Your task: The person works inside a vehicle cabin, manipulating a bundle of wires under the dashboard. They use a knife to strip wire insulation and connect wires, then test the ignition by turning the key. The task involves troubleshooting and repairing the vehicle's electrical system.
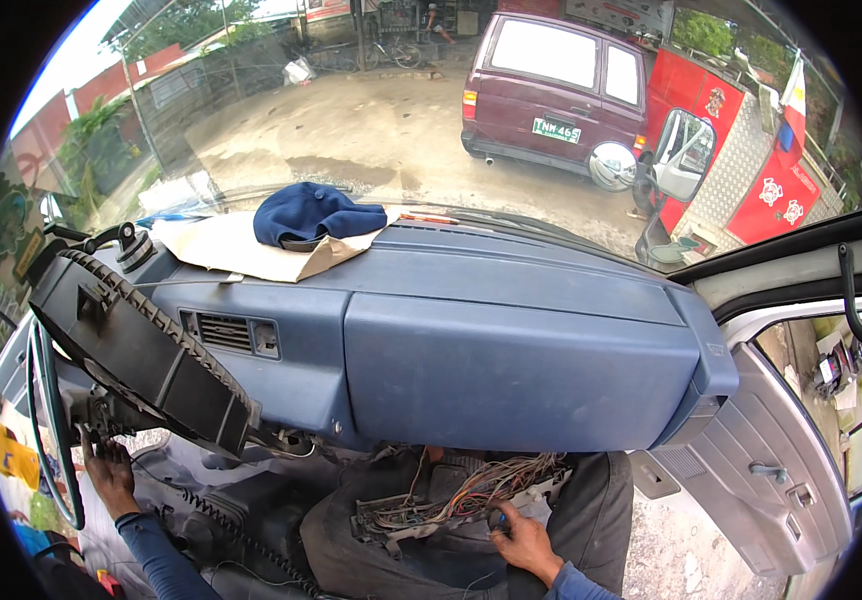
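My left hand [111, 478] reaches under the steering column, beside the steering wheel [49, 420]. Its fingers stretch up toward dark parts there; whether they touch them is unclear. Above it a large black plastic dashboard panel [141, 350] leans tilted, pulled out of its place. Across my lap lies a wiring harness [476, 497], a tangle of red, orange, white and grey wires on a frame. My right hand [529, 545] is at the harness's near right side, fingers curled around a small dark object [497, 519] with a bit of blue, too small to name.
A blue dashboard [521, 370] spans in front, with a dark blue cap [313, 215] on cardboard [221, 245] atop it. A coiled black cord [241, 540] runs left of my legs. At right a grey door [761, 480] stands open. A maroon vehicle [551, 95] is parked beyond the windshield.
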{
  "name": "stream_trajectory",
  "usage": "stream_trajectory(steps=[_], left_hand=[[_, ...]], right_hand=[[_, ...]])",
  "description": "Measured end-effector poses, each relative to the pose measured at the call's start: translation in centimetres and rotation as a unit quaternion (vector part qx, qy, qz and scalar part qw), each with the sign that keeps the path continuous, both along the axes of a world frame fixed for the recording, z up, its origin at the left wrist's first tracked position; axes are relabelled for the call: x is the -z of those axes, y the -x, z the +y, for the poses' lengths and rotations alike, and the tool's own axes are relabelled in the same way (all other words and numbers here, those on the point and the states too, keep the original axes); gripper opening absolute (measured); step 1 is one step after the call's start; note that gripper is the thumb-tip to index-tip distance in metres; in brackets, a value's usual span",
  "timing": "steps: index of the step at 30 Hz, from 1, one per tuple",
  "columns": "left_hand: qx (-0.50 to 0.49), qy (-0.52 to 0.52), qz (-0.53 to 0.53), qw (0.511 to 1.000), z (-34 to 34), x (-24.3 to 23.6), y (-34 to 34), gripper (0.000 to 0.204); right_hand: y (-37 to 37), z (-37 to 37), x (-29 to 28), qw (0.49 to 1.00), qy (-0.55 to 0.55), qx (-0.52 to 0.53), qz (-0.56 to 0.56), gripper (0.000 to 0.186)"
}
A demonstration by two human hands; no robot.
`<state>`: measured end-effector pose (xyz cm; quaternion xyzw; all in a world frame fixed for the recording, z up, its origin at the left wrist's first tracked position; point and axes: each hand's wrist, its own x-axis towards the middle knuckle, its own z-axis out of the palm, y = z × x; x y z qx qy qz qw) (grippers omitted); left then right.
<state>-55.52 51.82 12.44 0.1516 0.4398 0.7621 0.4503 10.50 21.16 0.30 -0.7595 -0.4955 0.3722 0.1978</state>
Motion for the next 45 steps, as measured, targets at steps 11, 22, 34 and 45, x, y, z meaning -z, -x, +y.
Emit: stream_trajectory(steps=[11,22,34,45], left_hand=[[-0.029,-0.050,0.289,0.956,-1.1,1.6,-0.8,0.034],[0.095,-0.178,0.009,0.979,1.6,4.4,3.7,0.039],[0.057,-0.145,-0.069,0.985,1.4,2.4,2.4,0.030],[-0.037,-0.006,0.027,0.999,1.6,0.6,0.0,0.034]], right_hand=[[-0.1,-0.2,0.8,1.000,-0.012,-0.001,0.011,0.062],[-0.1,-0.2,0.9,1.000,-0.003,0.005,0.007,0.059],[0.0,-0.3,1.3,1.000,-0.020,0.002,0.007,0.062],[-0.2,-0.3,0.8,1.000,-0.004,0.002,-0.001,0.059]])
